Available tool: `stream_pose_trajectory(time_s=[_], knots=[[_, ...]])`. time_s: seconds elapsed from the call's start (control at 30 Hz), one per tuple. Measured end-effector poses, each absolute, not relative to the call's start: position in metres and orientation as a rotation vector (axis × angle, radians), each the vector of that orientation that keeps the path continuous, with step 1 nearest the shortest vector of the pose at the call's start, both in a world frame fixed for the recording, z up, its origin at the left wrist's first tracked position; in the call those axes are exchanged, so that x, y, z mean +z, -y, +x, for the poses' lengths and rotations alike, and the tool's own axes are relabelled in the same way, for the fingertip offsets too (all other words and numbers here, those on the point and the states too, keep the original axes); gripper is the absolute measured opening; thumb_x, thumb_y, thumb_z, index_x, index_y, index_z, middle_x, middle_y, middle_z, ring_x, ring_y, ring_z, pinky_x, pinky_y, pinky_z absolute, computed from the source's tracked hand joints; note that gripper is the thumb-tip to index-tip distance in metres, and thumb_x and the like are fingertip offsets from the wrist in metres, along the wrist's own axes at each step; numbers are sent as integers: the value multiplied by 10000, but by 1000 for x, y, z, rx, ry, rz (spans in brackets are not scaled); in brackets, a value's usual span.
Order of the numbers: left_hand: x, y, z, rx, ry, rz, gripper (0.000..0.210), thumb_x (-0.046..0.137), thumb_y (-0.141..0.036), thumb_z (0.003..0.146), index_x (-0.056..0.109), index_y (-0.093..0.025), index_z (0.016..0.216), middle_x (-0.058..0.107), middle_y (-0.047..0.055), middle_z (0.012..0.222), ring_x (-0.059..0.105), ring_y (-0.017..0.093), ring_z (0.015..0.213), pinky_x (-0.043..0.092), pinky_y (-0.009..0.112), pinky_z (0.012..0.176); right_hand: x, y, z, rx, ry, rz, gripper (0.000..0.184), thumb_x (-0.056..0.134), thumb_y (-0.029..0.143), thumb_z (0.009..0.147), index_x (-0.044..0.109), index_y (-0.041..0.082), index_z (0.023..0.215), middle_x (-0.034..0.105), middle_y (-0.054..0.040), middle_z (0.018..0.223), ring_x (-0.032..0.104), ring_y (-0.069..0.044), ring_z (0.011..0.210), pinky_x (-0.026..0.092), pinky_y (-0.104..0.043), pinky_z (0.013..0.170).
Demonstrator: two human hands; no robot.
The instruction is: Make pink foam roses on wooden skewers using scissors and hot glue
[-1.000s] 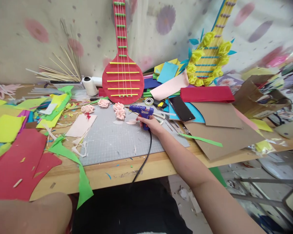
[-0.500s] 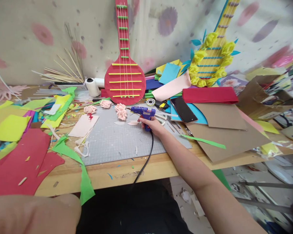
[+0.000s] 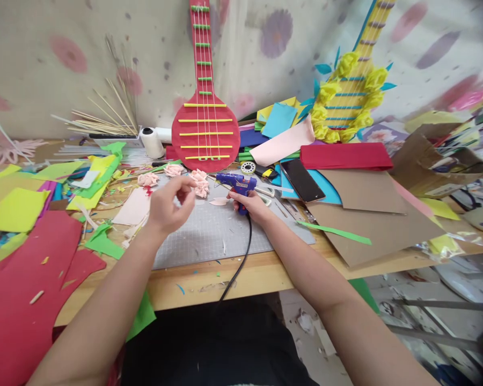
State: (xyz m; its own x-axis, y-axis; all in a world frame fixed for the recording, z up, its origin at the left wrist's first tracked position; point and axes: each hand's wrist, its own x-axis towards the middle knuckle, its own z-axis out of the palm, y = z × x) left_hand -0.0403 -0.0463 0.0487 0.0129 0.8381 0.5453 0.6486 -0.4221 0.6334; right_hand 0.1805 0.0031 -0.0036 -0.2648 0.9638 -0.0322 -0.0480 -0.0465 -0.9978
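My right hand (image 3: 251, 205) is wrapped round the grip of a blue hot glue gun (image 3: 236, 182), whose nozzle points left over the grey cutting mat (image 3: 209, 236). A black cord runs from the handle toward the table edge. Above the mat's left part, my left hand (image 3: 172, 203) has its fingers curled but apart, with nothing seen in them. Close by its fingertips is a cluster of pink paper roses (image 3: 199, 183), partly hidden by the hand. Two more pink roses, one at the left (image 3: 148, 179), lie behind it. A pale pink petal-shaped piece (image 3: 218, 201) rests below the nozzle.
A red paper lute (image 3: 205, 128) leans on the backdrop, with a yellow flowered one (image 3: 344, 102) farther right. A phone (image 3: 301, 181) lies on blue sheets beside brown cardboard (image 3: 374, 225). Coloured scraps and red sheets (image 3: 28, 268) cover the left side.
My left hand has come up from the lower left to above the mat, near the pink roses. My right hand and the glue gun have hardly moved.
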Motion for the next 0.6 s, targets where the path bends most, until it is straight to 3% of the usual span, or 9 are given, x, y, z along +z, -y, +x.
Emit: stream_pose_trajectory(time_s=[0.07,0.17,0.4,0.6], knots=[[37,32,-39,997,-1796,2124,139,580,-261,736,624,-179,839,588,19,711,549,153,666,452,301,684,-5,-4,180,1451,1335,-1059,320,680,458,645,604,168,758,567,24,565,454,-61,457,339,-204,464],[13,12,-40,703,-2002,2111,189,611,-332,702,622,-179,812,600,74,833,563,228,816,438,337,739,-5,-4,181,1439,1344,-1059,321,678,458,645,601,169,761,558,27,550,449,-61,451,329,-203,456],[-9,4,-43,730,-2054,1956,164,673,-326,644,577,-193,640,551,69,745,536,252,868,411,365,810,-6,-5,179,1429,1359,-1057,330,679,469,638,593,175,760,574,19,583,449,-63,457,359,-216,477],[-10,10,-47,1037,-1853,1700,169,645,-304,656,542,-192,730,558,-7,662,528,138,614,435,276,627,-5,-4,179,1360,1421,-1102,329,659,493,653,587,180,727,498,41,496,402,-62,428,328,-222,457]])
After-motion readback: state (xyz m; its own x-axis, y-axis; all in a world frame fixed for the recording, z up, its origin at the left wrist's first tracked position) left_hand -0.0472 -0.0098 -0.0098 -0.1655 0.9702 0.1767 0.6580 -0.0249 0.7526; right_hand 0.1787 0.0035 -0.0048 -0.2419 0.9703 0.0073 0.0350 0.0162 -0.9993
